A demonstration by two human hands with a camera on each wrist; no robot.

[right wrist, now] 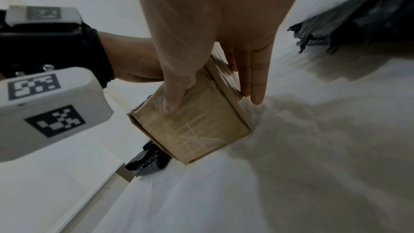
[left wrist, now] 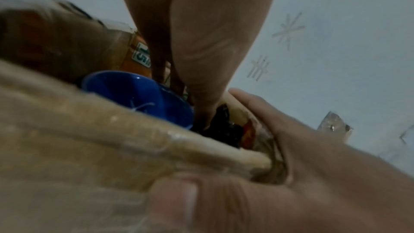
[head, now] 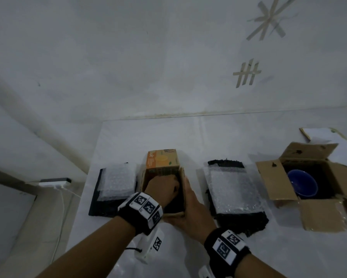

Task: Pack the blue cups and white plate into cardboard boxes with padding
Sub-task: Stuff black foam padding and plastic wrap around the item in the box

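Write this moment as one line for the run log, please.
left hand: inside small box, beside blue cup | right hand: steadying box outside | second blue cup: in large box

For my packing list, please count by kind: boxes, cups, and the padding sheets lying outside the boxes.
Brown cardboard boxes: 2
Round blue cups: 2
Clear bubble wrap sheets: 2
Black padding sheets: 2
Total: 8
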